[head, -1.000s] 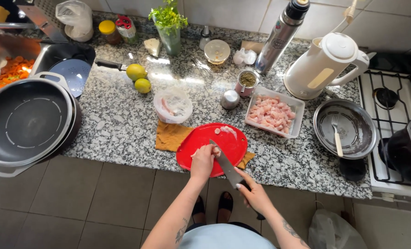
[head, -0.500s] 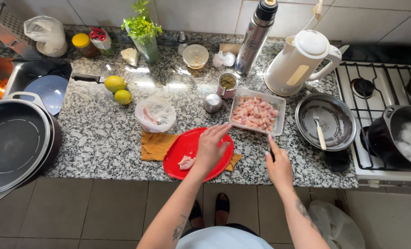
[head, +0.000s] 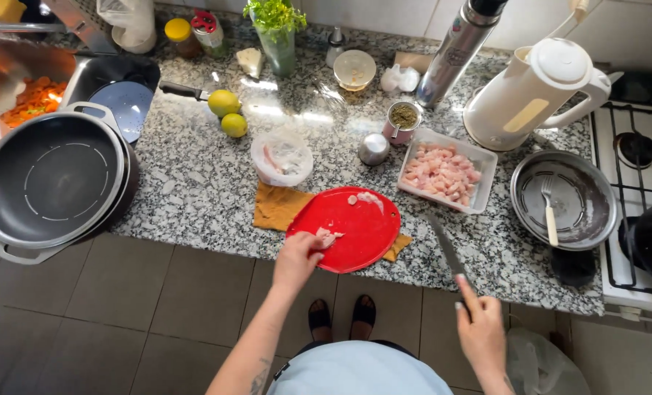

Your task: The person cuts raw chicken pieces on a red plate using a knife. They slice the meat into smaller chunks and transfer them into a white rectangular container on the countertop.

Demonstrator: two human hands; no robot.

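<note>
Knife [head: 443, 245] now off board, beside right hand [head: 481, 333]

Pale meat piece [head: 329, 235] on red cutting board [head: 355, 228].

A: Left hand [head: 296, 260] on a raw meat piece [head: 329, 236] at the near edge of the red cutting board [head: 355, 234].

B: Right hand [head: 481, 333] grips the knife [head: 446, 252], blade over the granite counter [head: 194, 183], just beside the board.
</note>
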